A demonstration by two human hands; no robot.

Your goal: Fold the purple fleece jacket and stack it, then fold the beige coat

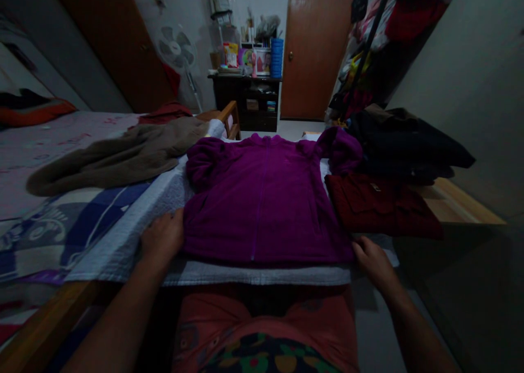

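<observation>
A purple zip-up jacket (282,198) lies spread out, front side up, with its collar pointing away from me and its zip closed down the middle. Its sleeves are bunched up at the far left and far right. My left hand (164,232) is closed at the jacket's lower left edge. At the lower right corner of the hem, my right hand (370,256) pinches the fabric between thumb and fingers. Beneath the jacket is a pale blue-grey cloth (262,276) covering the table.
Folded dark red clothing (385,206) lies right of the jacket, beside a stack of dark folded clothes (409,144). A brown-grey fleece garment (123,149) rests on the bed at left. Farther back stand a fan (176,48), a dark shelf unit (245,103) and a wooden door (317,51).
</observation>
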